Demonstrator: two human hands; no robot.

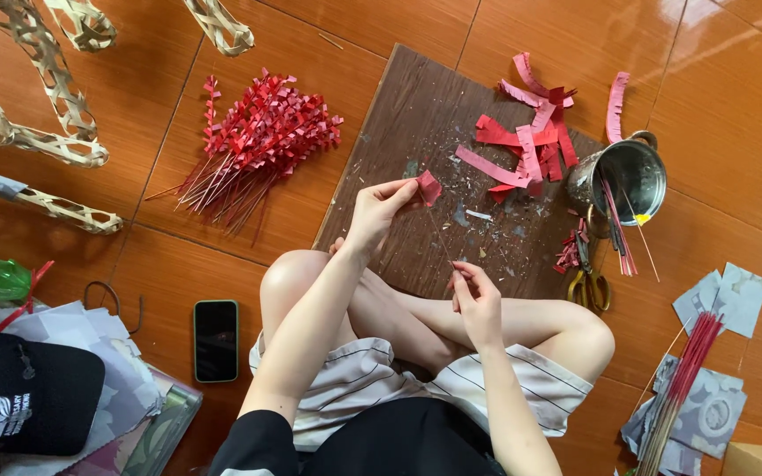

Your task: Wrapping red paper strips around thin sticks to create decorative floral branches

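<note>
Left hand (379,210) pinches a small folded red paper piece (429,187) at its fingertips, raised over the dark scuffed wooden board (399,115). Right hand (478,304) is nearer, fingers closed on the low end of a thin stick (441,240) running up toward the paper. Board surface is littered with scraps; curled fringed red paper strips (526,141) lie at its far right, touching a shiny metal pot (628,172) holding sticks. Yellow-handled scissors (588,282) just near of the pot. Far left: bundle of finished red paper-tipped sticks (253,141) on glossy orange tiles. Black phone (216,339) near left, woven bamboo frames (37,97) far left.
</note>
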